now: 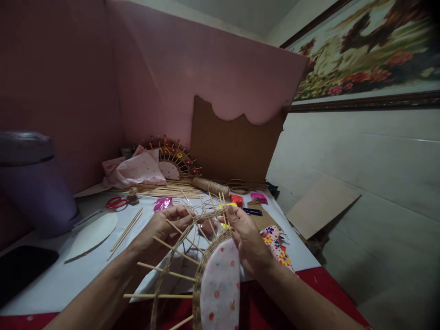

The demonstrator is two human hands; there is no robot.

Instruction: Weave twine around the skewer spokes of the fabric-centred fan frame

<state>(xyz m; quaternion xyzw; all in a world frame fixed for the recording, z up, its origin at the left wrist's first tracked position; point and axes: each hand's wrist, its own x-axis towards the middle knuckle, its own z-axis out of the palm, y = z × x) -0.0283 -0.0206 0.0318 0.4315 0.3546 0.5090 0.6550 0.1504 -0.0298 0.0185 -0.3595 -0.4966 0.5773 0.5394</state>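
A half-round fan (220, 284) with spotted pink cloth, a twine-wrapped edge and wooden sticks radiating outward is held up in front of me. Braided jute twine (165, 270) runs in an arc across the sticks. My left hand (175, 222) pinches this twine near a stick at the top left. On the right, my right hand (242, 231) grips the twine and stick ends between thumb and fingers, close to the cloth's upper edge. Behind the hands lies a spool of jute twine (210, 187).
A finished-looking decorated fan (178, 158) leans at the back beside pink cloth (137, 167) and brown cardboard (233, 142). Red scissors (117, 203), loose sticks (125, 233), a white half-round piece (92, 236), a blue cutter (252, 211) and a purple tumbler (37, 188) surround the work.
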